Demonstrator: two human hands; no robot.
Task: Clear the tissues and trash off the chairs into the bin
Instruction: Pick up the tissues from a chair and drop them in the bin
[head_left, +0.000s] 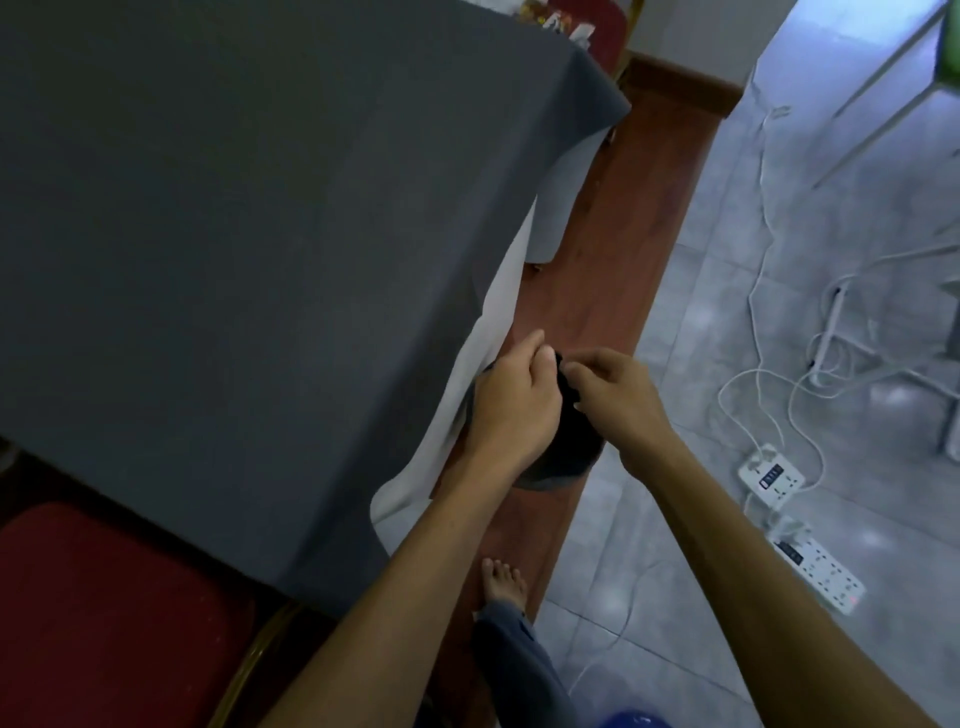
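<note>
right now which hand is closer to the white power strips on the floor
Right. The right hand is on the side of the black bin facing the power strips; the left hand is on the bin's far side, by the gray tablecloth.

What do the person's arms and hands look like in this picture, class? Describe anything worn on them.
Both forearms are bare up to the picture's edge, with no sleeves in view. The left hand and right hand have no gloves, and no rings, watch or bracelet can be seen. The fingernails look short.
</note>
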